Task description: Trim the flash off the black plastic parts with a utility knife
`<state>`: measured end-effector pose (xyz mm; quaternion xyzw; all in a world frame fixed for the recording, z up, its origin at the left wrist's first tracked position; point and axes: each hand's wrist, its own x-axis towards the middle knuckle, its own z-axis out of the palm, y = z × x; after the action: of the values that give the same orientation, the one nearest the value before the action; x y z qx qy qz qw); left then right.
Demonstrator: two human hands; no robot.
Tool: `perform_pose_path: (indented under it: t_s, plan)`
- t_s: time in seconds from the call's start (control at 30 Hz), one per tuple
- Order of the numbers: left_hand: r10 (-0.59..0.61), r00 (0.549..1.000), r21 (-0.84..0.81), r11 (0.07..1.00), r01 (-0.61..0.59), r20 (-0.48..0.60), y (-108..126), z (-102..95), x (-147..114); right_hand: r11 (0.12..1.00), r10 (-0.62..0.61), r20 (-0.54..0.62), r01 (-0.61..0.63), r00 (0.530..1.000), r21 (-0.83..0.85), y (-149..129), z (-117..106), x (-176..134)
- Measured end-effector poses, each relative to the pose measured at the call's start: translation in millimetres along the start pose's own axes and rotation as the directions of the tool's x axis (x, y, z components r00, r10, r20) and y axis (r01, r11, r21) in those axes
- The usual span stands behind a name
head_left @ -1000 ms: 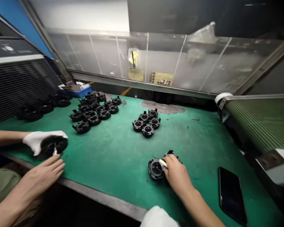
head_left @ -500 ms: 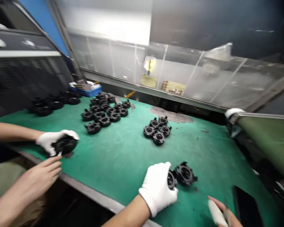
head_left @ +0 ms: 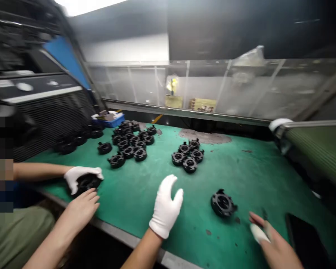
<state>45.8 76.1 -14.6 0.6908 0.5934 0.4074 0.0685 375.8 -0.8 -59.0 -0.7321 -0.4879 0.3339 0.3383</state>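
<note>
My left hand (head_left: 166, 209), in a white glove, is above the green mat with thumb and fingers apart and nothing in it. To its right lies a single black round part (head_left: 224, 203) with clips on its rim. My right hand (head_left: 274, 239) is at the lower right, a white cover on its thumb. Its fingers are pinched near a thin dark object (head_left: 264, 214), too blurred to name. Beyond my left hand sits a small group of similar black parts (head_left: 189, 164).
A larger cluster of black parts (head_left: 128, 151) stands farther left, by a blue bin (head_left: 114, 121). At left, a co-worker's gloved hand (head_left: 82, 175) and bare hand (head_left: 84, 205) hold another part. A dark phone-like slab (head_left: 305, 239) lies at right, near a green conveyor belt (head_left: 319, 149).
My left hand has let go of the black part it held and moved left, its fingers now spread. The other black part stays on the mat. The view has shifted slightly.
</note>
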Motion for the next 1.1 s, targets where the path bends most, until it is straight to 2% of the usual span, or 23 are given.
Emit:
perform_pose_path:
  t_s: [0.03, 0.1, 0.17, 0.23, 0.33, 0.43, 0.5, 0.57, 0.7, 0.83, 0.93, 1.03, 1.1]
  plan:
    - [0.057, 0.992, -0.052, 0.997, -0.051, 0.110, 16, 17.4, -7, 0.999, 0.000, 0.021, -0.001, 1.000, 0.040, -13, 6, 6]
    - [0.171, 0.941, -0.161, 0.979, -0.128, 0.294, 44, 48.4, -13, 0.997, -0.039, 0.052, 0.035, 0.998, 0.075, -34, 19, 16]
    - [0.238, 0.887, -0.236, 0.960, -0.151, 0.397, 62, 70.5, -12, 0.993, -0.086, 0.080, 0.080, 0.993, 0.083, -45, 29, 21]
    - [0.237, 0.864, -0.260, 0.957, -0.130, 0.443, 69, 79.8, -9, 0.988, -0.140, 0.122, 0.131, 0.983, 0.080, -49, 33, 13]
    - [0.191, 0.851, -0.248, 0.966, -0.074, 0.489, 67, 70.2, -21, 0.981, -0.191, 0.239, 0.178, 0.952, 0.079, -44, 23, -21]
    - [0.176, 0.820, -0.231, 0.971, -0.055, 0.545, 67, 48.2, -49, 0.990, -0.140, 0.367, 0.128, 0.920, 0.059, -37, 2, -62]
    - [0.174, 0.809, -0.210, 0.976, -0.065, 0.562, 73, 37.3, -64, 0.995, -0.083, 0.408, 0.098, 0.909, -0.017, -35, -14, -83]
    - [0.175, 0.812, -0.194, 0.978, -0.078, 0.557, 78, 33.8, -72, 0.982, -0.068, 0.414, 0.135, 0.908, -0.135, -36, -28, -96]
    - [0.238, 0.804, -0.245, 0.962, -0.119, 0.545, 77, 43.1, -72, 0.894, -0.125, 0.396, 0.276, 0.910, -0.352, -43, -42, -106]
    - [0.276, 0.812, -0.287, 0.948, -0.140, 0.515, 72, 52.6, -70, 0.794, -0.141, 0.363, 0.324, 0.921, -0.515, -53, -39, -108]
    - [0.274, 0.831, -0.281, 0.948, -0.149, 0.485, 74, 55.2, -72, 0.681, -0.148, 0.337, 0.342, 0.930, -0.647, -57, -39, -99]
    - [0.265, 0.841, -0.264, 0.952, -0.152, 0.472, 80, 56.3, -73, 0.519, -0.064, 0.192, 0.196, 0.979, -0.832, -51, -52, -78]
    - [0.253, 0.834, -0.250, 0.958, -0.144, 0.491, 82, 53.8, -70, 0.461, -0.015, 0.067, 0.066, 0.998, -0.885, -43, -64, -63]
